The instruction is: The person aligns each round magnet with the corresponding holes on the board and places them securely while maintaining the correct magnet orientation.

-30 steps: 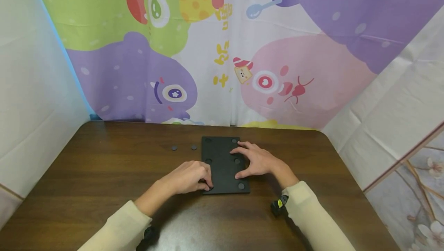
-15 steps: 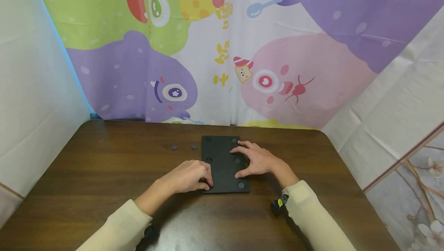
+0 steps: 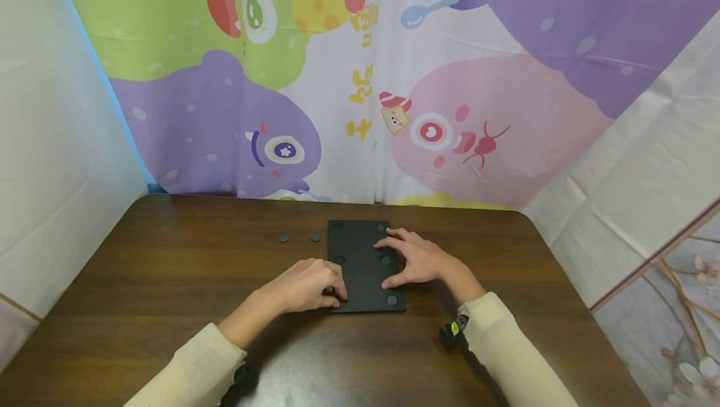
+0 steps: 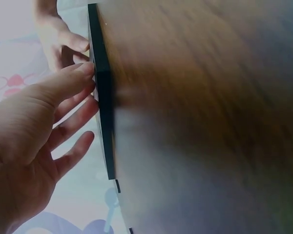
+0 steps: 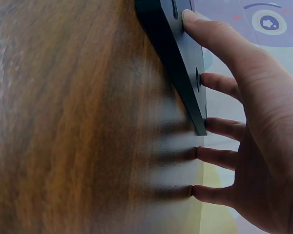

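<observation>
A flat black board (image 3: 362, 279) with round recesses along both long sides lies on the table. My left hand (image 3: 309, 285) is at its near left corner, thumb and fingertips pinched at a small dark disc (image 3: 344, 302) in the recess there, mostly covered by the fingers. In the left wrist view the thumb and index tips meet at the board's face. My right hand (image 3: 419, 260) spreads over the right side, the thumb and some fingertips on the board and others on the table. Grey discs (image 3: 392, 301) fill the right-hand recesses; the middle left recess (image 3: 339, 260) looks dark and hollow.
Two loose grey discs, one nearer (image 3: 315, 238) the board and one farther left (image 3: 284, 239), lie on the brown wooden table (image 3: 197, 257). A cartoon-printed curtain (image 3: 360, 163) hangs behind the table's back edge.
My left fingertips have shifted very slightly at the near left recess. The right hand, the board and the loose discs stay in place.
</observation>
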The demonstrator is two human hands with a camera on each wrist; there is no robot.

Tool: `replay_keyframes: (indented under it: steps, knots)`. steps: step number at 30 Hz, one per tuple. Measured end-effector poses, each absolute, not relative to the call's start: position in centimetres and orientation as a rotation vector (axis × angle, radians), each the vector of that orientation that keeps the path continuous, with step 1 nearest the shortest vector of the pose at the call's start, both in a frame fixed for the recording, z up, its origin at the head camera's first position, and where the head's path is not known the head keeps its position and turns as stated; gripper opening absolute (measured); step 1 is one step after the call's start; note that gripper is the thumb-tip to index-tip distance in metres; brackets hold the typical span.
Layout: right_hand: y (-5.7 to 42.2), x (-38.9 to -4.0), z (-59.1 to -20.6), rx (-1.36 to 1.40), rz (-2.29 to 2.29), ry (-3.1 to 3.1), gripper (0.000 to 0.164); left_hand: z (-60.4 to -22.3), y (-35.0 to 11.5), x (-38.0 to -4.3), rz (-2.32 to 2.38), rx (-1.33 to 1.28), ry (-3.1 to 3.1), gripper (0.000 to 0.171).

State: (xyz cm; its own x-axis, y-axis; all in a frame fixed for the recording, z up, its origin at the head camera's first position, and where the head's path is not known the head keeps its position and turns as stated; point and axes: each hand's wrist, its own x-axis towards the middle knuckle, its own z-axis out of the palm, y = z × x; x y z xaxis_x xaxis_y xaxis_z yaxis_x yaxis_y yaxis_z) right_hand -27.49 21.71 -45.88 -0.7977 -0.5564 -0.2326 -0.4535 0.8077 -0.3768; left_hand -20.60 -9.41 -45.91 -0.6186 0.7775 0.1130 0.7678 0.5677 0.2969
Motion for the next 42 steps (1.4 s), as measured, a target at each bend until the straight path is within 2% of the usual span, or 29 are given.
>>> replay_keyframes:
  steps: [16,42]
  knots:
    - [21.7,-27.4,-45.8,-0.770,-0.441,2.657,0.089,-45.5,-9.8,-21.1,0.514,1.397,2.833,0.009]
    - [21.7,-27.4,-45.8,-0.777,-0.452,2.659,0.089,-45.4,-10.9,-22.1,0.545,1.321,2.979,0.010]
